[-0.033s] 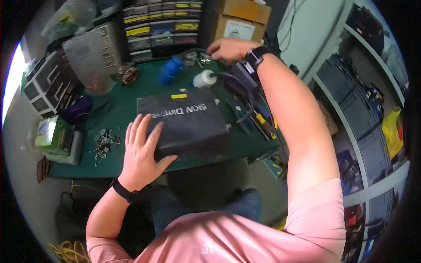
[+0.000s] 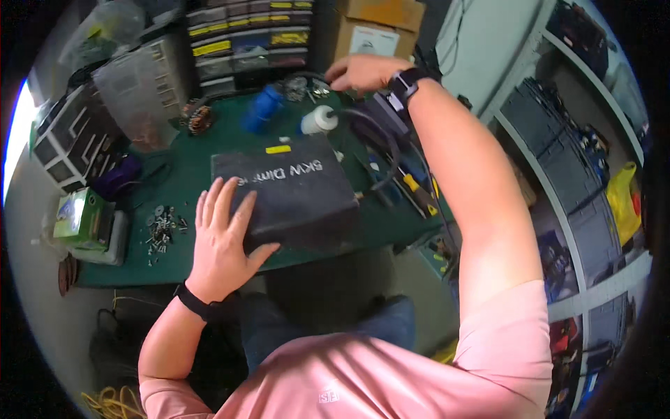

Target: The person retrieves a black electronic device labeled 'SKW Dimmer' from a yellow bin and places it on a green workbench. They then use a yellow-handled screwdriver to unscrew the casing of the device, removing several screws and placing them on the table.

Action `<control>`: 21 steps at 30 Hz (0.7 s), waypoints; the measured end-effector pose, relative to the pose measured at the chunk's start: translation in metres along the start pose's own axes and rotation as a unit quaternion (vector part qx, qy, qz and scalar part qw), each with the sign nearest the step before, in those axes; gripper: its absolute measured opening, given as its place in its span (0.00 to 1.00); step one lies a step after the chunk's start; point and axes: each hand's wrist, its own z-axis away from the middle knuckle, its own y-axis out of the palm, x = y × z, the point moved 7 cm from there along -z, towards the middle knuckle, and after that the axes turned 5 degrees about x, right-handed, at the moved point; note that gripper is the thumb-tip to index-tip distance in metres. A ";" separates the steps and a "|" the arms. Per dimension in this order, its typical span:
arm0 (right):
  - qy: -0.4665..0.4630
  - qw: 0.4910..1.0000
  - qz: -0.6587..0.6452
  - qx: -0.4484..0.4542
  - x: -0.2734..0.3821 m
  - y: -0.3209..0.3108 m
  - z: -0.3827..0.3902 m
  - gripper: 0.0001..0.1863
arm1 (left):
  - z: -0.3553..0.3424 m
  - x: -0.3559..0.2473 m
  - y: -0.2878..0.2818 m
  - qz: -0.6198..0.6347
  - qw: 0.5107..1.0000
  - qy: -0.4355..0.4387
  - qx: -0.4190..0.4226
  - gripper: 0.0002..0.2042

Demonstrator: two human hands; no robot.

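My left hand point(image 2: 227, 230) lies spread on the near left corner of a black metal box point(image 2: 300, 188) with white lettering and a yellow label, its thumb along the front edge. Over the far side of the bench, my right hand point(image 2: 363, 73) has its fingers bent together beside small metal parts point(image 2: 317, 91); what is in them, if anything, is hidden. A thick black cable point(image 2: 394, 150) loops beside the box's right end. Behind the box are a white bottle point(image 2: 319, 120) and a blurred blue container point(image 2: 263, 108).
Loose screws and washers point(image 2: 162, 229) lie left of the box on the green bench point(image 2: 188, 167). Hand tools, one a yellow-handled screwdriver point(image 2: 412, 183), lie to the right. Drawer cabinets point(image 2: 251, 45) and a cardboard box point(image 2: 380, 31) stand behind; shelves with grey bins point(image 2: 544, 126) are at right.
The whole view has shifted slightly, so the bench things sit a little further left. Both hands keep their places, the left still on the box.
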 end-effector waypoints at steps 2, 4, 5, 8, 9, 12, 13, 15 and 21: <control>-0.004 1.000 -0.019 0.003 -0.005 0.002 0.013 0.26 | -0.004 -0.002 0.000 -0.018 1.000 0.003 -0.011 0.33; 0.014 0.998 -0.059 -0.019 -0.016 0.002 0.027 0.27 | -0.006 0.000 0.006 -0.025 1.000 -0.006 -0.011 0.32; 0.022 0.996 -0.078 -0.029 -0.022 0.002 0.034 0.27 | -0.008 -0.001 0.008 -0.027 1.000 -0.007 -0.012 0.32; -0.002 0.993 -0.095 -0.072 -0.025 -0.006 0.046 0.26 | -0.010 0.000 0.013 -0.043 0.999 -0.024 -0.010 0.30; -0.019 0.990 -0.096 -0.106 -0.021 -0.008 0.054 0.24 | -0.009 0.000 0.016 -0.050 0.998 -0.028 -0.007 0.30; -0.085 0.974 -0.050 -0.204 -0.024 -0.016 0.085 0.22 | -0.012 0.000 0.018 -0.051 0.999 -0.013 -0.004 0.28; -0.081 0.974 -0.068 -0.202 -0.021 -0.010 0.104 0.22 | -0.011 0.000 0.016 -0.046 0.999 -0.011 -0.010 0.28; -0.064 0.972 -0.104 -0.201 -0.028 0.002 0.148 0.23 | -0.011 -0.002 0.018 -0.034 0.999 0.000 -0.018 0.28; 0.028 0.933 -0.201 -0.299 -0.129 0.101 0.218 0.15 | -0.009 -0.006 0.025 -0.056 0.998 -0.002 -0.016 0.26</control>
